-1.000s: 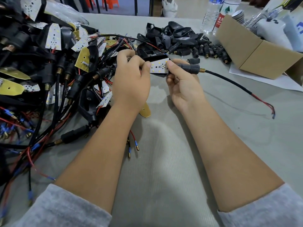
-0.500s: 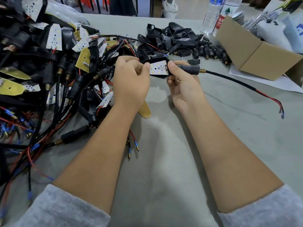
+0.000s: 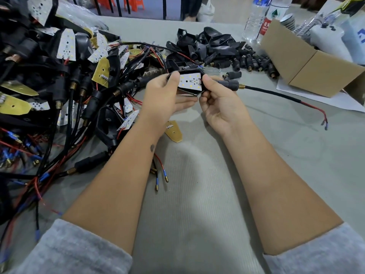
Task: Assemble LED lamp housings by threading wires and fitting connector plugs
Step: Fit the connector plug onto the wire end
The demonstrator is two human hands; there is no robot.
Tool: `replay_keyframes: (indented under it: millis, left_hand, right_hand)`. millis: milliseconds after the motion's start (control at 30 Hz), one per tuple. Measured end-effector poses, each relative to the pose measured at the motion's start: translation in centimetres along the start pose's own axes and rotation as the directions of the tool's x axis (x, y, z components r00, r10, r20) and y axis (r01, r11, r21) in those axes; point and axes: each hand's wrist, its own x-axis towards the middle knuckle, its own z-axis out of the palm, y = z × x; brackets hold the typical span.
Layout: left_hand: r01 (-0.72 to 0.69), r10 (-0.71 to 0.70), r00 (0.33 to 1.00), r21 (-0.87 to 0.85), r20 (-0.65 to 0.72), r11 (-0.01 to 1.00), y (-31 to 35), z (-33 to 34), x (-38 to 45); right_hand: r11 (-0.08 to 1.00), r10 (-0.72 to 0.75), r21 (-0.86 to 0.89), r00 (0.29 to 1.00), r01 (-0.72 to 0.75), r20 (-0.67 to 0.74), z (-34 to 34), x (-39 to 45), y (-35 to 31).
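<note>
A black lamp housing (image 3: 187,91) with a white LED board (image 3: 191,81) set in it is held above the table between both hands. My left hand (image 3: 165,97) grips its left end, thumb on the board's edge. My right hand (image 3: 221,101) grips the right end, thumb against the board. A black connector plug (image 3: 230,84) with a brass tip sticks out to the right, and its black cable (image 3: 276,93) trails across the table to red and blue wire ends (image 3: 324,120).
A big tangle of wired housings and LED boards (image 3: 65,82) fills the left. Loose black housings and plugs (image 3: 221,52) lie behind the hands. A cardboard box (image 3: 308,64) and water bottles (image 3: 258,18) stand at the back right. A brass plate (image 3: 174,131) lies under my left wrist.
The housing has been turned so the LED board faces up more fully. My left hand rolled palm-up under it, and the cable's free end slid further right.
</note>
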Motion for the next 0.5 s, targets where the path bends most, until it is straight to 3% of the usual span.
replay_keyframes:
  millis: [133, 200, 367, 500]
  left_hand:
    - [-0.081, 0.086, 0.991, 0.057, -0.099, 0.995, -0.4, -0.7, 0.6]
    - [-0.101, 0.119, 0.978, 0.107, -0.17, 0.989, -0.5, -1.2, 1.0]
    - [-0.106, 0.136, 0.938, 0.113, -0.318, 0.988, -0.6, -2.3, 1.9]
    - [-0.097, 0.123, 0.931, 0.091, -0.343, 0.991, -0.7, -2.4, 2.1]
  right_hand:
    - [0.999, 0.042, 0.023, 0.999, -0.042, 0.018, -0.3, -0.1, -0.5]
    - [0.994, 0.05, 0.1, 0.998, -0.046, -0.041, -0.6, 0.0, -0.8]
    - [0.984, -0.073, 0.13, 0.947, 0.119, -0.313, -1.8, 1.0, -1.5]
    - [0.976, -0.177, 0.068, 0.936, 0.207, -0.305, -1.9, 1.0, -1.4]
